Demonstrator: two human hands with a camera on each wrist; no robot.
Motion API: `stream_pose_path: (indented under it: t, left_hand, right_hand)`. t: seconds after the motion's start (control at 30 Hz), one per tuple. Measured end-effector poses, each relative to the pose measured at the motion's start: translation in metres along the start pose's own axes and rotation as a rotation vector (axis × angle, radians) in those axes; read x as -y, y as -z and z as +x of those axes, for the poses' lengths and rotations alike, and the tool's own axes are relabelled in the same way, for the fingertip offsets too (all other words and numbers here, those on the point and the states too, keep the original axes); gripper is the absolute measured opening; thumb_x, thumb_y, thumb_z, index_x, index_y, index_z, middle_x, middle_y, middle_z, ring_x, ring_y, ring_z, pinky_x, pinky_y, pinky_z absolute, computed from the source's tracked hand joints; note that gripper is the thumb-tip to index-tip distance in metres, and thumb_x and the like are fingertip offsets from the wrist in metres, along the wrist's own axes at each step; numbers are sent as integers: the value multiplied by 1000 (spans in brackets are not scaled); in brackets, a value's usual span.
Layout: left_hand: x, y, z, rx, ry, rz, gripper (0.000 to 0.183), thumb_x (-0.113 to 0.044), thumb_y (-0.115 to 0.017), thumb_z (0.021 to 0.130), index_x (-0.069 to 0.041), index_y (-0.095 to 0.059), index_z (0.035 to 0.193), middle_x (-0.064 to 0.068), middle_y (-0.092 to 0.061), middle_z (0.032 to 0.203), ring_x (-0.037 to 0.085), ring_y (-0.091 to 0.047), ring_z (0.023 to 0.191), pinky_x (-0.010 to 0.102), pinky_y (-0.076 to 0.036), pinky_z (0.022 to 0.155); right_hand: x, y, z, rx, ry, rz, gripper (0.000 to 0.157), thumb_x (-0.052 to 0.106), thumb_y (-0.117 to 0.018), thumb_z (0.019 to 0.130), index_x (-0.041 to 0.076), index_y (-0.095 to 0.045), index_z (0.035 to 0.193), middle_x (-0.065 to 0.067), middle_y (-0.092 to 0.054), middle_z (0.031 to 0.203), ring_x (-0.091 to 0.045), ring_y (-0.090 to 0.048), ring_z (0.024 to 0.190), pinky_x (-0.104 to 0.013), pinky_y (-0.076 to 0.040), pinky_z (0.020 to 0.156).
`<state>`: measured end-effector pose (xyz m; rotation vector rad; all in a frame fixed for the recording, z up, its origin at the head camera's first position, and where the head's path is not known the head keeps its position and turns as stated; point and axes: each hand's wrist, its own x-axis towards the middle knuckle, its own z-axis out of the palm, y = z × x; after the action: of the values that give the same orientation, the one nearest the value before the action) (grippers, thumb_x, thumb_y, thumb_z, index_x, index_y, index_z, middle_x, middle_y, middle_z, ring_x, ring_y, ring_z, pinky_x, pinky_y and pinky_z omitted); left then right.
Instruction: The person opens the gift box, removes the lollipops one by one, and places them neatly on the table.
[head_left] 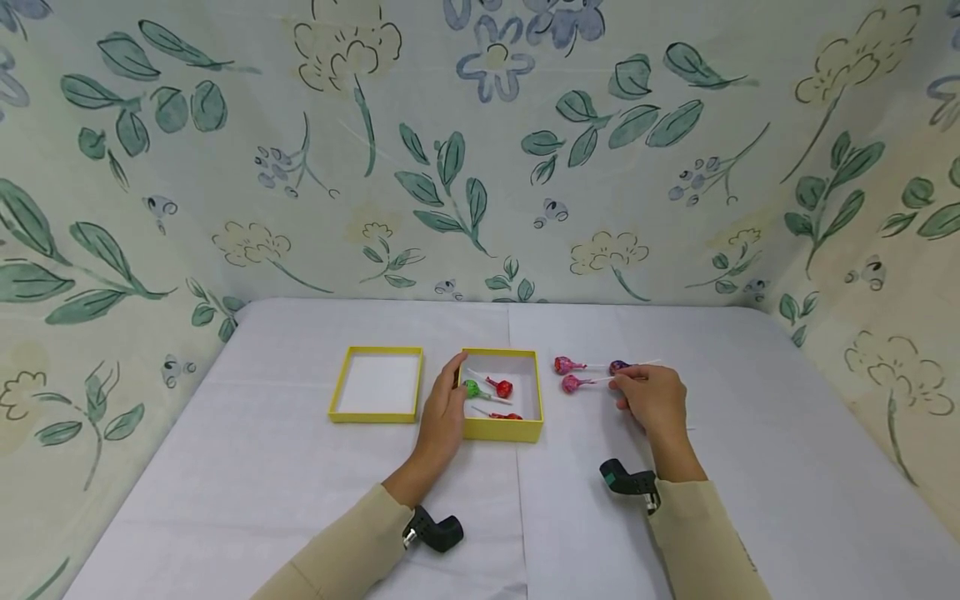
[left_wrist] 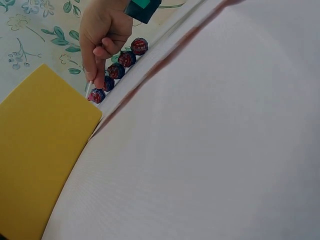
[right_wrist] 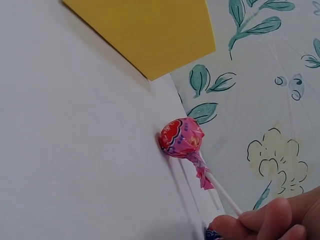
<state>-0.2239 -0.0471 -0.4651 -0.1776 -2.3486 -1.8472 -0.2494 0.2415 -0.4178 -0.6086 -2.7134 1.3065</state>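
My left hand (head_left: 441, 412) holds the yellow box (head_left: 501, 430) at its left wall, fingers running along the side to the back corner. Inside that box lie a green lollipop (head_left: 472, 388), a red lollipop (head_left: 504, 388) and another red one (head_left: 506, 416) near the front wall. To the right of the box, my right hand (head_left: 654, 400) pinches the white stick of a pink lollipop (right_wrist: 182, 137) between thumb and fingers. Its wrapped head points toward the box. Close behind it lies a second pink lollipop (head_left: 562, 365), and a dark purple lollipop (head_left: 618, 367) shows beside my right fingertips.
A shallow yellow-rimmed lid (head_left: 375, 418), white inside, lies left of the box. In the left wrist view several dark wrapped lollipops (left_wrist: 127, 59) line up by the right hand. White cloth (head_left: 247, 467) covers the table, and a flower-patterned curtain (head_left: 525, 208) rises behind it.
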Motion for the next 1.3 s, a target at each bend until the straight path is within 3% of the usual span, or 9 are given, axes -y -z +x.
stream_pose_path:
  t: [0.73, 0.97, 1.3]
  left_hand:
    - [-1, 1, 0, -1, -13, -2, 50, -13, -33, 100, -28, -35, 148, -14, -31, 152, 6, -25, 141, 36, -21, 116]
    - [-1, 0, -1, -4, -3, 13, 50, -13, -33, 100, -30, -35, 147, -14, -31, 152, 7, -25, 141, 36, -21, 117]
    - [1, 0, 1, -10, 0, 14, 49, -15, -33, 100, -29, -35, 148, -14, -32, 152, 7, -26, 141, 37, -22, 116]
  right_hand:
    - [1, 0, -1, 1, 2, 2, 27, 21, -59, 95, 3, -67, 113, -12, -72, 95, -15, -61, 55, -23, -50, 50]
    - [4, 10, -3, 11, -38, 27, 26, 23, -56, 95, 6, -67, 112, -12, -71, 89, -21, -61, 58, -31, -50, 47]
    - [21, 21, -15, -56, 57, 35, 28, 24, -56, 96, 6, -68, 115, -17, -71, 96, -24, -64, 61, -28, -53, 50]
